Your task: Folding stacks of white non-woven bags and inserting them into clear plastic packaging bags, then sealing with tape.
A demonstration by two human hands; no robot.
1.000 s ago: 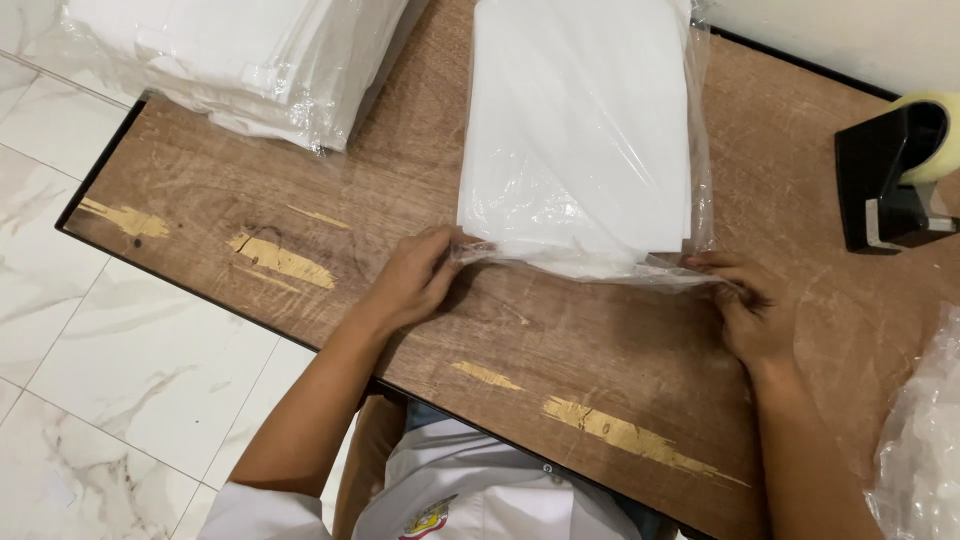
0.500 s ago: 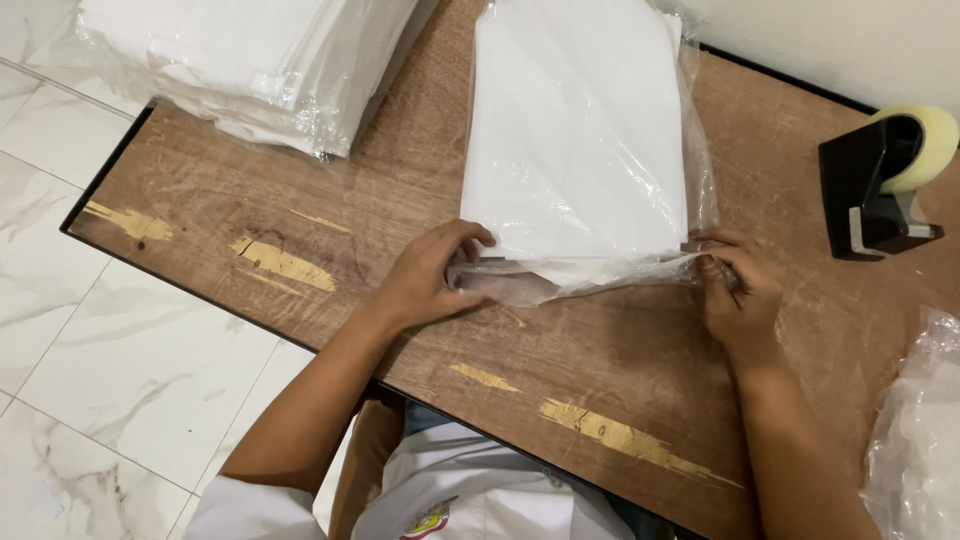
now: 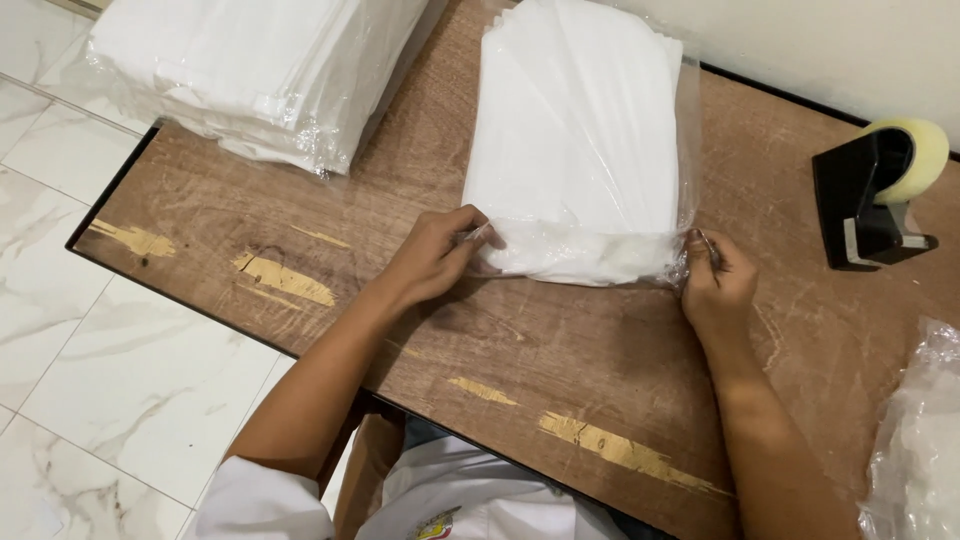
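A folded white cloth in a clear plastic bag point(image 3: 580, 130) lies on the wooden table point(image 3: 600, 350) in front of me. My left hand point(image 3: 435, 255) pinches the bag's near left corner. At the near right corner my right hand point(image 3: 715, 285) grips the plastic edge. The bag's open flap is folded against the near end of the white bundle, between my two hands.
A stack of similar bagged white cloths point(image 3: 250, 70) sits at the table's far left corner. A black tape dispenser point(image 3: 880, 195) with a roll of clear tape stands at the right. Crumpled clear plastic point(image 3: 920, 440) lies at the right edge. White marble floor point(image 3: 90, 330) is to the left.
Both hands have drawn the loose plastic flap in and folded it tight against the near end of the bundle. The view has shifted slightly.
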